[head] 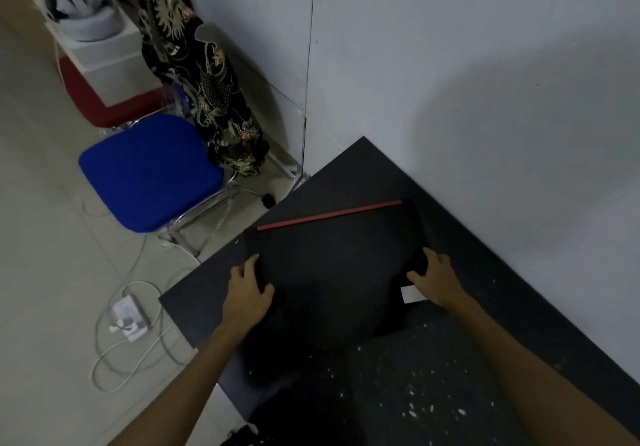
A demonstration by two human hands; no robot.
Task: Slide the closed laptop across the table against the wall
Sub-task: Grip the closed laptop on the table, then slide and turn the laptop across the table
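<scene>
Views: we have just one — the head camera.
Facing: forward and steeply down, tilted.
Nearness: close — our forearms enter from the bottom edge.
Coverage: table (450, 393) lower right, wall (450, 64) upper right, floor (41, 237) left.

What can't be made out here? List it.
Head view only:
- laptop edges: black on the black table, too dark to trace.
- white sticker: text too small, partly under the right hand.
- left hand grip: fingertips merge with the dark lid.
- Table's near end: cut off by the frame.
</scene>
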